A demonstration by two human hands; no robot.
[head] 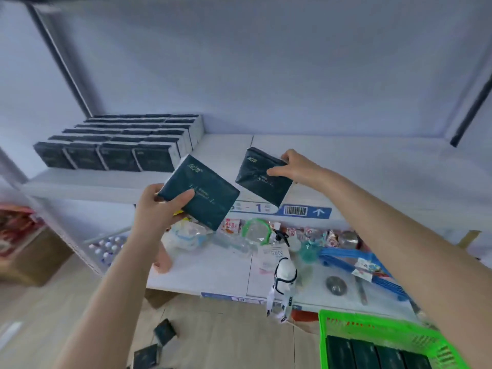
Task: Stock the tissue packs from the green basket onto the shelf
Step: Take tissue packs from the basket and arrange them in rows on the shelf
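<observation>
My left hand (159,206) grips a dark green tissue pack (207,193) by its lower left corner, held tilted in front of the white shelf's (346,166) front edge. My right hand (295,166) pinches a second dark green tissue pack (259,177) by its right side, just above the shelf board. Several rows of the same packs (119,145) stand stocked at the shelf's back left. The green basket (372,334) sits at the bottom right with several packs (372,355) inside.
The lower shelf (213,272) holds mixed goods: snack packets, a clear bottle, blue hangers (354,262), a white lanyard item (282,283). Two tissue packs (157,344) lie on the wooden floor. A cardboard box (29,251) stands at the left. The upper shelf's right half is bare.
</observation>
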